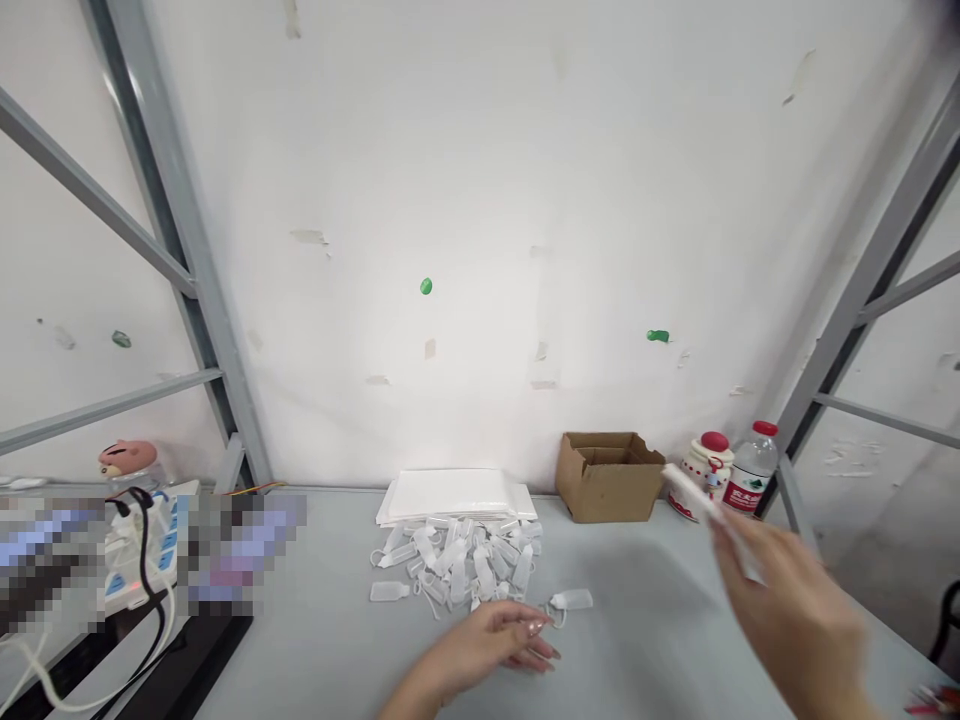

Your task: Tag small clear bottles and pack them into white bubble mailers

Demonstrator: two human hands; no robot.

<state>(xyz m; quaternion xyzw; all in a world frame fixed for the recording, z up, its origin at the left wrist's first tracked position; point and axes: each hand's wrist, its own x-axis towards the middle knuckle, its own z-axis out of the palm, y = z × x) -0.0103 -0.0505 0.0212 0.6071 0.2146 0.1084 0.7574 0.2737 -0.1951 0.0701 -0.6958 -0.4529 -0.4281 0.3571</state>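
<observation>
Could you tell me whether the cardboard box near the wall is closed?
No, the cardboard box stands with its flaps open beside the stack of white bags.

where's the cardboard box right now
In the head view the open cardboard box sits at the back right of the table against the wall, between the stack of white bags on its left and the red-capped jar on its right.

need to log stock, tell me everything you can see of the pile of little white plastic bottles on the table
The pile of small bottles is a loose heap of translucent white plastic pieces with looped tethers, lying on their sides on the grey table, against a stack of white bags. One bottle lies apart, at the left hand fingertips.
</observation>
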